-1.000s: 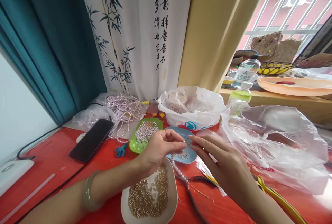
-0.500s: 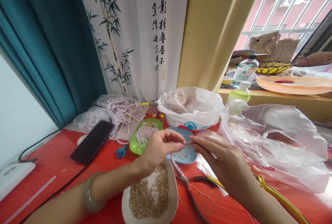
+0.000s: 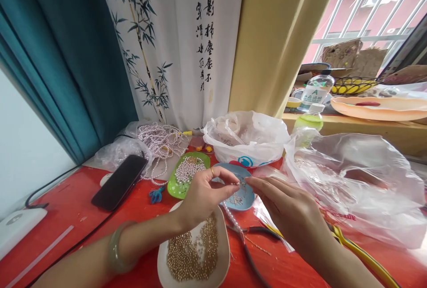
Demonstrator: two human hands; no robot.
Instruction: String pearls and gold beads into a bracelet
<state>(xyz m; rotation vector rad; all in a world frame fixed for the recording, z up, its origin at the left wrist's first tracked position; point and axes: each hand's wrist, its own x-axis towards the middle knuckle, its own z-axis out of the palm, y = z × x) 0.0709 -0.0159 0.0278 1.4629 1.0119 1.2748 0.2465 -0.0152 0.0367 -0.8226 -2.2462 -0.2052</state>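
My left hand, with a ring and a green bangle, pinches a tiny bead or finding between thumb and index finger. Facing it, my right hand has its fingers pressed together at the tips; whatever they hold is too small to name. Both sets of fingertips are a little apart over the blue plate, where small metal pieces lie. A string of pale beads runs down beneath my hands. Below my left hand stands a white dish of gold beads. Pale beads fill a green dish.
A black phone and a blue tassel lie at left. Bead strands are heaped behind. Plastic bags stand at the back and right. Pliers with yellow handles lie beside my right forearm.
My fingertips have moved slightly apart, and my right hand is tilted a little more downward. The camera view has shifted very slightly.
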